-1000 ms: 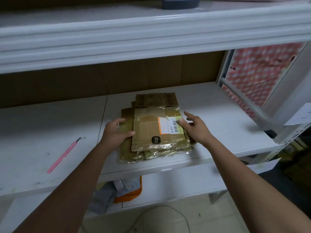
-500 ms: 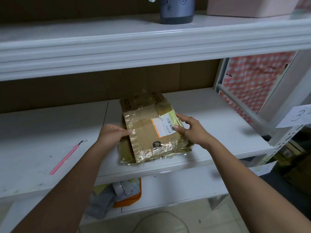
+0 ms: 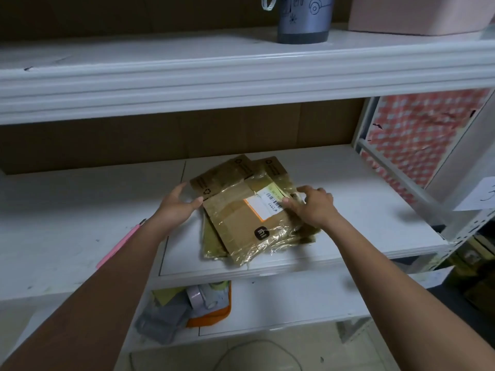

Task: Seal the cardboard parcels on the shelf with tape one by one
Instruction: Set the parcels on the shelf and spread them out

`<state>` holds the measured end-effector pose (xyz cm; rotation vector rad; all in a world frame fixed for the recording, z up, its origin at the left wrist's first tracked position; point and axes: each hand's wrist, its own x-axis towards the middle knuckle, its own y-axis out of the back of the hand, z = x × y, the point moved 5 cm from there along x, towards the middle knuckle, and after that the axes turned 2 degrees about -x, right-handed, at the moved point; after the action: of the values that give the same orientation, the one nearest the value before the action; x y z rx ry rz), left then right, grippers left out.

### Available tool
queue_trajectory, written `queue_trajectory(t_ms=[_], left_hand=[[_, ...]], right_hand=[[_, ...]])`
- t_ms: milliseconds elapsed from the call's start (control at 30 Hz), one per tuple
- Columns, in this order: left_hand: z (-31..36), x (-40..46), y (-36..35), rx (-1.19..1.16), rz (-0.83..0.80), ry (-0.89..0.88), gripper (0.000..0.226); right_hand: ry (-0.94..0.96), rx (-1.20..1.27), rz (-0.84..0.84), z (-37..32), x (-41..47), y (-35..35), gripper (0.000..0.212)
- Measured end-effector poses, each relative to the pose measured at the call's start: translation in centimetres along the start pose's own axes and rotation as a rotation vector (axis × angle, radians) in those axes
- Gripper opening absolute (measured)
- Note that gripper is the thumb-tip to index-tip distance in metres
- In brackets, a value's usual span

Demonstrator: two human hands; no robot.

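the flat brown cardboard parcel wrapped in glossy clear tape [image 3: 249, 223] lies on top of a small stack of similar flat parcels [image 3: 214, 236] near the front edge of the white middle shelf [image 3: 361, 210]. it is turned askew: its long axis runs from near-left to far-right, with the white barcode label [image 3: 265, 204] toward the far end and the black square logo [image 3: 261, 233] toward the near end. the left hand [image 3: 178, 207] rests at its far-left corner, thumb and fingers spread apart against the edge; the right hand [image 3: 314, 207] presses on the right side beside the label, fingers loosely bent, though whether they pinch the edge i cannot tell. to do this well, i judge the top parcel should be squared and held flat before any tape goes on. a pink pen-like tool [image 3: 120, 243] lies on the shelf to the left, a roll of tape [image 3: 198, 297] on the shelf below.
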<state>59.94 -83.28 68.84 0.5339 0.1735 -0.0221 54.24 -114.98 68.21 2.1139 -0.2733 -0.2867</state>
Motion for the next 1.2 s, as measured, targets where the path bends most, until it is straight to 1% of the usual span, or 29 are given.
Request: queue_trajectory(t_ms=[33,100,167,233,267,300,333,400,467,533,567,633,700,767,867,967,1000,1033,1100,1133,1200], left_hand=[[0.0,0.3,-0.4,-0.03,-0.015,0.002,0.068],[-0.2,1.0,-1.3,-0.061,-0.047,0.017,0.065],[-0.3,1.6,-2.0,-0.06,-0.036,0.036,0.062],[-0.1,2.2,-1.8,-0.028,0.059,0.043,0.057],[0.0,2.4,-1.5,0.011,0.119,0.038,0.057],[0.2,2.5,-1.1,0.061,0.163,0.028,0.06],[0.4,2.6,-0.8,0.104,0.18,0.018,0.063],[0.7,3.0,-0.6,0.118,0.14,0.013,0.066],[0.6,2.9,-1.2,0.058,0.02,0.042,0.062],[0.0,2.2,-1.8,0.027,-0.092,0.108,0.059],[-0.4,1.7,-1.9,0.013,-0.112,0.154,0.059],[-1.3,0.6,-1.8,-0.014,-0.114,0.26,0.053],[-1.9,-0.5,-1.6,-0.018,-0.144,0.339,0.04],[-2.1,-1.3,-1.5,-0.106,-0.194,0.369,0.029],[-1.5,-1.7,-0.1,-0.285,-0.18,0.338,0.023],[-0.4,-1.6,2.6,-0.467,-0.113,0.28,0.031],[0.0,-1.5,3.7,-0.523,-0.083,0.243,0.035],[0.5,-1.4,4.7,-0.578,-0.049,0.2,0.039],[1.4,-1.6,6.4,-0.678,0.032,0.101,0.046],[1.8,-1.8,7.1,-0.715,0.064,0.052,0.049],[2.6,-2.1,7.8,-0.74,0.073,-0.028,0.052]], right_hand=[[-0.034,-0.002,-0.008,0.4,-0.1,0.2,0.073],[-0.07,0.057,-0.086,0.8,-0.4,0.1,0.071],[-0.051,0.108,-0.162,0.9,-1.0,-0.5,0.056],[-0.007,0.126,-0.146,1.0,-1.1,-0.7,0.033],[0.008,0.16,-0.123,1.2,-1.1,-0.6,0.026],[0.025,0.203,-0.103,1.3,-1.0,-0.4,0.024],[0.049,0.249,-0.082,1.3,-0.9,0.0,0.026],[0.1,0.336,-0.042,1.2,-0.7,0.6,0.032],[0.115,0.367,0.03,0.8,-0.6,1.1,0.037],[0.031,0.356,0.092,1.0,-0.7,1.2,0.052],[-0.042,0.339,0.088,1.3,-0.8,1.1,0.057],[-0.159,0.306,-0.001,1.6,-1.1,0.4,0.059],[-0.18,0.321,-0.101,1.3,-1.6,-0.4,0.049],[-0.154,0.341,-0.128,0.6,-1.8,-0.6,0.041],[-0.141,0.381,-0.147,-0.5,-1.7,0.2,0.037],[-0.112,0.553,-0.18,-2.4,-1.5,1.2,0.034],[-0.08,0.619,-0.16,-3.2,-1.3,1.5,0.033],[-0.046,0.664,-0.125,-3.9,-0.9,1.7,0.038],[0.028,0.677,-0.047,-5.8,-0.7,1.9,0.047],[0.075,0.694,-0.031,-6.9,-0.7,1.9,0.044],[0.172,0.777,-0.045,-8.8,-0.5,1.4,0.027]])
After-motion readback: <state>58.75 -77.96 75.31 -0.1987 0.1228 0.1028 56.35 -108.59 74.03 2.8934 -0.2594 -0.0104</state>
